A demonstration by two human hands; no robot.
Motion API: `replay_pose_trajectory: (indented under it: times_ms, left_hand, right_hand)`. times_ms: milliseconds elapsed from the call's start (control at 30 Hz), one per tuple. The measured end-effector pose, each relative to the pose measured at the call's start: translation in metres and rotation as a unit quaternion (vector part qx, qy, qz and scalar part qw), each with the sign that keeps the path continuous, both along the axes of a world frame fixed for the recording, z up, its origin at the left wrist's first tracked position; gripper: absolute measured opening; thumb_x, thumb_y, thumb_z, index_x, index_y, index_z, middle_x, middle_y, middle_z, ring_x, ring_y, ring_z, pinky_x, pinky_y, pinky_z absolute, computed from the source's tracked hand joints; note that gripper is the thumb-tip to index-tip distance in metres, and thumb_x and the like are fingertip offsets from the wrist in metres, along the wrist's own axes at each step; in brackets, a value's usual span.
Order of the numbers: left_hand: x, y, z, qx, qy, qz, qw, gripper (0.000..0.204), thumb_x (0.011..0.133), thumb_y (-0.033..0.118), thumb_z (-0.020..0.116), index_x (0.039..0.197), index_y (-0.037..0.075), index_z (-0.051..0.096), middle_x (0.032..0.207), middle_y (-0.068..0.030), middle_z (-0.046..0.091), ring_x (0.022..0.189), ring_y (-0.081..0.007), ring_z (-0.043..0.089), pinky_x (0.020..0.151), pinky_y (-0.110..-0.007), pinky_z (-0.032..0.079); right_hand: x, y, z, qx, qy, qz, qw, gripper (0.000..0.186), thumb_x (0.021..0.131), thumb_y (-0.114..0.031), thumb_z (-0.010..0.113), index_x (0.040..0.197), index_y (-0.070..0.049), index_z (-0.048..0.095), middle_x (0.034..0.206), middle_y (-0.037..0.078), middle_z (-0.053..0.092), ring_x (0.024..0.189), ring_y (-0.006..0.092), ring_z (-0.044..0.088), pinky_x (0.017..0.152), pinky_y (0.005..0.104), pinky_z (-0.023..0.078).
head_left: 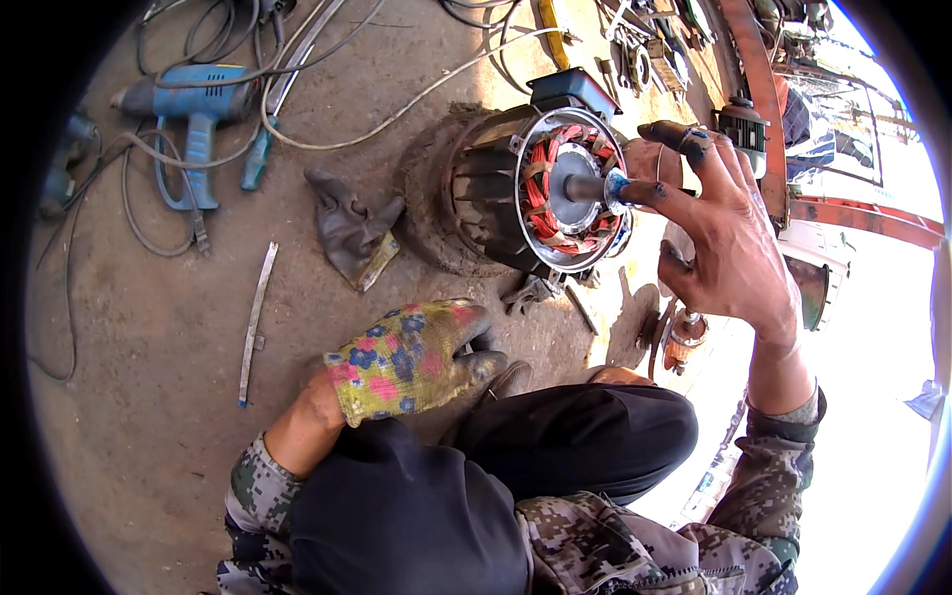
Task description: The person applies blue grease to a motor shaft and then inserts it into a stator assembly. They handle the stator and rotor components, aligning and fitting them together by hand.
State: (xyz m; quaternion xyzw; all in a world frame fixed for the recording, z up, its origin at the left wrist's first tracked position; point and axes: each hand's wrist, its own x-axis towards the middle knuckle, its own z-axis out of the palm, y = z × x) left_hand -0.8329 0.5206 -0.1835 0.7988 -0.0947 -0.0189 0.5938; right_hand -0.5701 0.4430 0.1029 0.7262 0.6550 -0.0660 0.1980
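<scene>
An electric motor housing (476, 183) lies on its side, end open on red copper windings (540, 169) and a central shaft (585, 187), with a blue-smeared ring at the shaft's tip. My bare, blackened right hand (719, 228) reaches over that tip, fingers spread, the index finger at the ring. A small blue box (572, 91) tops the housing. My left hand (412, 359), in a yellow floral glove, hovers by my knees below the motor, fingers loosely curled and apart from the thumb, holding nothing visible. A dark glove (347, 228) lies left of the motor.
At the left lie a blue heat gun (198, 104), cables (159, 233), a teal-handled tool (258, 159) and a metal strip (255, 322). Assorted tools (640, 59) lie at the top, a smaller motor (744, 139) by red steel beams (853, 213), and copper-coloured parts (684, 347) at the right.
</scene>
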Motion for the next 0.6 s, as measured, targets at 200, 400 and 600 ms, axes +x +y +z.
replay_pose_trajectory:
  times_ms: [200, 400, 600]
  left_hand:
    - [-0.011, 0.0, -0.005, -0.002, 0.015, 0.009, 1.0, 0.044, 0.097, 0.028, 0.067, 0.133, 0.006, 0.058, 0.131, -0.0161, 0.062, 0.121, -0.0324, 0.059, 0.103, -0.041, 0.046]
    - [-0.007, -0.005, -0.004, -0.02, 0.012, 0.018, 1.0, 0.036, 0.097, 0.024, 0.066, 0.127, 0.006, 0.059, 0.124, -0.0151, 0.063, 0.116, -0.0329, 0.061, 0.099, -0.041, 0.047]
    - [0.003, -0.009, 0.011, -0.06, -0.027, 0.066, 0.996, 0.028, 0.098, 0.02, 0.066, 0.122, 0.006, 0.061, 0.118, -0.0142, 0.064, 0.11, -0.0334, 0.062, 0.094, -0.041, 0.048]
  right_hand:
    - [0.003, 0.012, 0.0, -0.044, -0.04, -0.001, 0.998, 0.05, 0.065, -0.013, 0.075, 0.114, -0.011, 0.076, 0.112, 0.01, 0.057, 0.118, 0.0295, 0.053, 0.109, 0.0435, 0.041]
    - [0.003, 0.01, -0.001, -0.037, -0.077, 0.014, 0.996, 0.051, 0.066, -0.015, 0.076, 0.116, -0.008, 0.075, 0.115, 0.011, 0.058, 0.123, 0.0285, 0.054, 0.11, 0.0454, 0.043]
    - [-0.005, 0.013, 0.0, -0.057, -0.04, -0.029, 0.997, 0.054, 0.067, -0.014, 0.075, 0.121, -0.01, 0.075, 0.125, 0.01, 0.059, 0.127, 0.0282, 0.053, 0.113, 0.0441, 0.041]
